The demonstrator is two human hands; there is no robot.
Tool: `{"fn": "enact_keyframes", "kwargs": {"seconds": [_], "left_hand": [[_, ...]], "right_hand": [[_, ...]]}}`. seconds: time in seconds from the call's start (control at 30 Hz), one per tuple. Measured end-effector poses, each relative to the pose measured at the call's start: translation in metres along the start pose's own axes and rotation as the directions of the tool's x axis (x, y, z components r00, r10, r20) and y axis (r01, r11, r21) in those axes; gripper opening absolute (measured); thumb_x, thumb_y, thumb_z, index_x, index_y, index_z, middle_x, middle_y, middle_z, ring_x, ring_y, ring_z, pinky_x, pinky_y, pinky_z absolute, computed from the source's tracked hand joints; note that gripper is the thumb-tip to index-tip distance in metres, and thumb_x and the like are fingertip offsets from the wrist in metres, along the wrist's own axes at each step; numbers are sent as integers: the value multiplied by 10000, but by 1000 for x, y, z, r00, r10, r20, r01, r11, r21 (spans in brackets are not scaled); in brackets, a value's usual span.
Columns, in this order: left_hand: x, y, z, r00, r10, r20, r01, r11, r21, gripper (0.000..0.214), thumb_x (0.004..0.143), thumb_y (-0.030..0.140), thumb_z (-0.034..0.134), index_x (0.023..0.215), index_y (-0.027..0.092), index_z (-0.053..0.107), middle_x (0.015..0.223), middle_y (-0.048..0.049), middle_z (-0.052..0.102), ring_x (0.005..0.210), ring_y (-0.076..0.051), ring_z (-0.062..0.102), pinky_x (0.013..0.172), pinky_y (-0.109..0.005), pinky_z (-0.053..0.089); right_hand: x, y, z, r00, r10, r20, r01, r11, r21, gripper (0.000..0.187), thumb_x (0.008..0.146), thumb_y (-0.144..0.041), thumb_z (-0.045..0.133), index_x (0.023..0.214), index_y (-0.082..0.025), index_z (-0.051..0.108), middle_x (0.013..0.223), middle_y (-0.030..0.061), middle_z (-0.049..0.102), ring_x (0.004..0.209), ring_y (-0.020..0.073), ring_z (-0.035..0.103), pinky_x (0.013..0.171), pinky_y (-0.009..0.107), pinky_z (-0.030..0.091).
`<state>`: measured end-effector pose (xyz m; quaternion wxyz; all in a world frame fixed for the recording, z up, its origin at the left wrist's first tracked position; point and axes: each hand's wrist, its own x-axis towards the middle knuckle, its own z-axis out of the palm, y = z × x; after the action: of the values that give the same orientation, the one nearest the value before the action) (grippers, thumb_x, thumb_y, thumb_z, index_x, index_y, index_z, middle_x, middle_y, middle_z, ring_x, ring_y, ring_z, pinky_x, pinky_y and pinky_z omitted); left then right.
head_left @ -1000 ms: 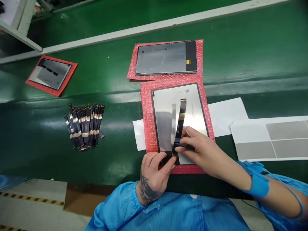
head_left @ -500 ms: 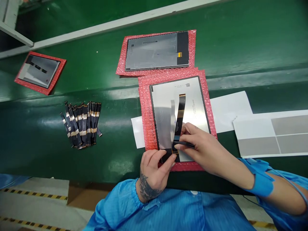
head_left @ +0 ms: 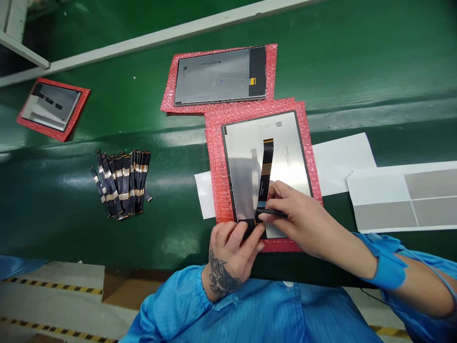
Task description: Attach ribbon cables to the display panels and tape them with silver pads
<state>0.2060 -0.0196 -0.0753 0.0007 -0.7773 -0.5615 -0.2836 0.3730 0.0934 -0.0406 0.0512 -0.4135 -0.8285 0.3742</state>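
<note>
My left hand lies curled over the lower edge of a silvery display panel, its fingers on the dark bottom end. The panel faces up on a red bubble-wrap bag. A black flexible ribbon cable with gold-coloured bands rises from that end across the panel. My right hand pinches a thin black strip low on the cable, close to my left fingertips. The hands hide where the cable joins the panel.
Two more panels on red bubble wrap and a loose pile of ribbon cables lie on the green conveyor belt. White paper and a grey-patterned sheet lie to the right. A pale rail runs behind.
The view has shifted, moving the scene left and slightly up. My left hand has moved a little up and right, with its fingers now further over the cable's lower end.
</note>
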Motion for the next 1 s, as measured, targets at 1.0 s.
{"fn": "enact_keyframes", "kwargs": {"seconds": [1.0], "left_hand": [[-18, -20, -4, 859, -507, 66, 500, 805, -319, 240, 951, 299, 627, 1166, 225, 704, 1042, -71, 697, 966, -217, 688, 855, -363, 597]], "right_hand": [[-40, 18, -42, 758, 643, 111, -495, 456, 739, 474, 558, -617, 870, 751, -235, 666, 794, 52, 716, 806, 296, 699, 680, 393, 596]]}}
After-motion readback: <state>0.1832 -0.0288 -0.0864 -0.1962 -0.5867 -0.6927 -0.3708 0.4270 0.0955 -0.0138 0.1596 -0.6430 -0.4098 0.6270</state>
